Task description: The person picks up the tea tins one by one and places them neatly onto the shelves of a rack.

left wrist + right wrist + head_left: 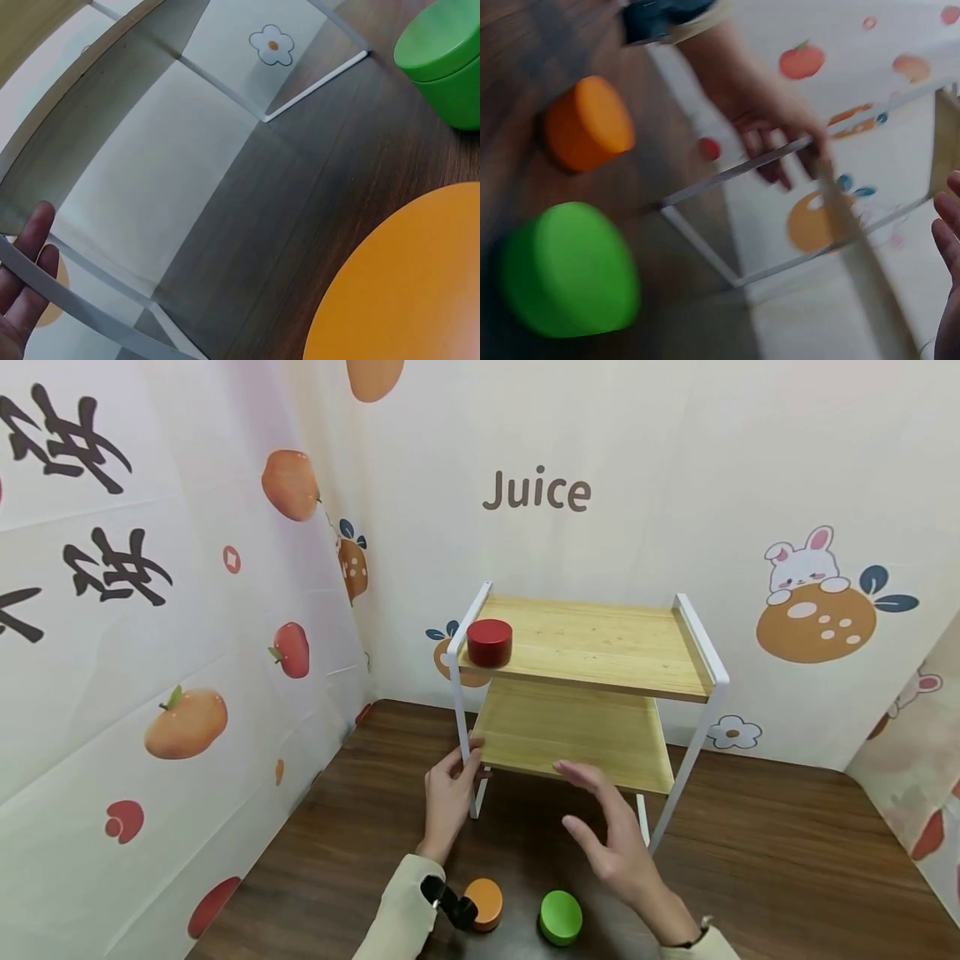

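Note:
A small two-tier shelf [585,727] with wooden boards and a white metal frame stands on the dark table. My left hand [448,792] holds its left front leg [82,309] beside the lower board, thumb and fingers on either side. In front of the lower board is my right hand [618,843], thumb and fingers apart with nothing between them. A red round container [490,643] sits at the left front corner of the top board. On the table between my forearms are an orange round container [483,902] and a green one [561,917].
Behind the shelf hangs a pale wall covering [645,485] printed with fruit and rabbits, and another [187,693] runs along the left side. Brown wood-grain table [795,843] extends right of the shelf. The right wrist view is blurred.

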{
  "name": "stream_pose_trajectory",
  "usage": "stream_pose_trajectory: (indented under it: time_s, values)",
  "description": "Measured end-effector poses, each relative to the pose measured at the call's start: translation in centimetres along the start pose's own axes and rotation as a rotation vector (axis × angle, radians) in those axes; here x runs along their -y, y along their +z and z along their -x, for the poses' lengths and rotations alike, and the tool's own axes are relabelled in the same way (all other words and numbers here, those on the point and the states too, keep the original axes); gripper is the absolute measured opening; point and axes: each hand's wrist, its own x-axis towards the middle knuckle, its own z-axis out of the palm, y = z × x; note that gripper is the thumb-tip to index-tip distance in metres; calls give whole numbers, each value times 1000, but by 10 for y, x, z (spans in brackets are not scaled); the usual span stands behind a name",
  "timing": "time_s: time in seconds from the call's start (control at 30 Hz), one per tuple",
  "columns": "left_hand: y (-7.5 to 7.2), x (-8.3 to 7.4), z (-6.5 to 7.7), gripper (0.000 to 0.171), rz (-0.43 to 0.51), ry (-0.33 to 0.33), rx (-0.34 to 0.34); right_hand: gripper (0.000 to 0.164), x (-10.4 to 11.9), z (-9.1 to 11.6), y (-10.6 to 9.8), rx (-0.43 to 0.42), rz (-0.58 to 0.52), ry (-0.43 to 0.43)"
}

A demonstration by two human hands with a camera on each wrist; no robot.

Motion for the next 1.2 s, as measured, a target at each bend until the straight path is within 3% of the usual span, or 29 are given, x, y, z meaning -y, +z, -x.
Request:
stream_pose_trajectory:
  time_s: [0.17,0.4,0.53,0.7,0.8,1.03,1.2]
  values:
    - [-1,0,-1,23,-28,6,9,65,-13,42,6,27,-37,123]
    - [-3,2,-2,23,-82,24,-8,64,-34,100,15,93,-210,195]
    - [-3,3,-3,23,-114,23,-16,60,-44,121,16,128,-341,331]
    - [0,3,-4,23,-121,22,-7,57,-48,134,15,147,-465,515]
    - [1,3,-3,23,-112,14,-7,60,-48,137,15,170,-454,514]
    - [-1,0,-5,24,-109,21,5,73,-54,139,17,196,-353,323]
    - [1,1,-6,23,-115,4,3,77,-57,142,18,209,-319,325]
